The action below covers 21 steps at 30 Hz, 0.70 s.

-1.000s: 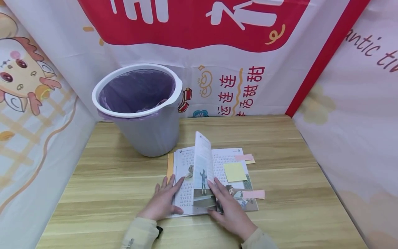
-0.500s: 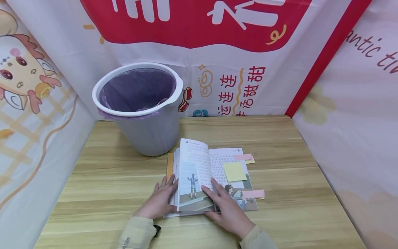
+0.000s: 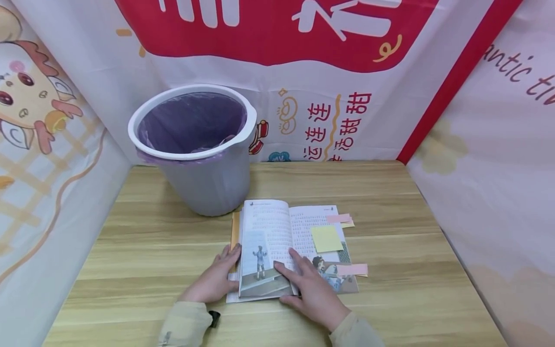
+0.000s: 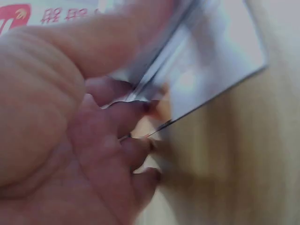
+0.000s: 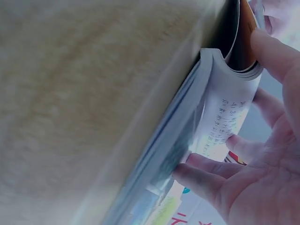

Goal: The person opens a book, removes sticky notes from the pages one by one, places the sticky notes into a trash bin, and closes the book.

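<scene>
An open book [image 3: 273, 217] with printed pages and colour pictures lies on the table. My left hand [image 3: 214, 277] is at its left edge, thumb at the lower corner and fingertips along the page edges. In the left wrist view, the curled fingers [image 4: 136, 112] and thumb hold the blurred page edges. My right hand [image 3: 314, 289] rests on the pages near the middle fold, its thumb at the bottom edge. In the right wrist view, its relaxed fingers [image 5: 201, 178] touch the curved pages. A yellow sticky note [image 3: 327, 239] lies on the right page.
A grey bin [image 3: 208, 185] with a purple liner stands behind the book to the left. Pink tabs [image 3: 352, 269] stick out past the book's right edge. The wooden table [image 3: 390, 231] is bordered by printed cloth at the back and sides.
The page that stood upright has turned over to the left and now lies down on the left side. My left hand has moved slightly left to the book's edge; the right stayed near the fold.
</scene>
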Motion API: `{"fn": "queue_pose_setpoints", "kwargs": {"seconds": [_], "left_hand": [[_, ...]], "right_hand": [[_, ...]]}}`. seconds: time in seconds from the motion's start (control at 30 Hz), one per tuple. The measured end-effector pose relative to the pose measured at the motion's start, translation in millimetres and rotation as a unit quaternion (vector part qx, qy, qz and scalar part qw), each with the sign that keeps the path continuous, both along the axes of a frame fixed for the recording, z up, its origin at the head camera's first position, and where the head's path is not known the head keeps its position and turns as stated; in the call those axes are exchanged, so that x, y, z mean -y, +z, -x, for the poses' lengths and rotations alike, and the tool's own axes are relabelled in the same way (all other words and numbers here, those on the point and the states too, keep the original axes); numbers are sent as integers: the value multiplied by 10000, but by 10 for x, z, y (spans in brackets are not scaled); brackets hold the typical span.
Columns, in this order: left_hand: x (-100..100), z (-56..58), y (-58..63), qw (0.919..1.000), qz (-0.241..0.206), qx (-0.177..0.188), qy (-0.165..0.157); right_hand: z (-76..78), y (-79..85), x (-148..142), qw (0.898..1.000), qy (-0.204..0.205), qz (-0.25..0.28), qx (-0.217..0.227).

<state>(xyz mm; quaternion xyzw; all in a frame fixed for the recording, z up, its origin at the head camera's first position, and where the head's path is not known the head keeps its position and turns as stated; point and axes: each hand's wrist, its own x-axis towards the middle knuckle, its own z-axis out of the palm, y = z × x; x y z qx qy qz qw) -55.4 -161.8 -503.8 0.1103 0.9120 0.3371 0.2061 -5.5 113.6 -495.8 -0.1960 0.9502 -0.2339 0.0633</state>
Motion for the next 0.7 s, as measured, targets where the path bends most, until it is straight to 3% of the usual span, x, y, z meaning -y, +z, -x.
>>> {"fn": "queue_pose_setpoints", "kwargs": {"seconds": [0.13, 0.33, 0.47, 0.57, 0.7], "left_hand": [[33, 15, 76, 9996, -71, 32, 262], [-104, 65, 93, 9977, -64, -538, 412], [-240, 95, 45, 9967, 169, -768, 192], [-315, 93, -1, 9941, 629, -873, -116], [-417, 94, 1, 9891, 1128, -873, -365]], "right_hand": [[23, 25, 21, 9999, 54, -143, -7], [65, 36, 75, 9978, 150, -633, -104], [79, 46, 117, 9939, 330, -941, -471], [84, 55, 141, 9912, 441, -1084, -624], [95, 81, 118, 9947, 427, -864, -355]]}}
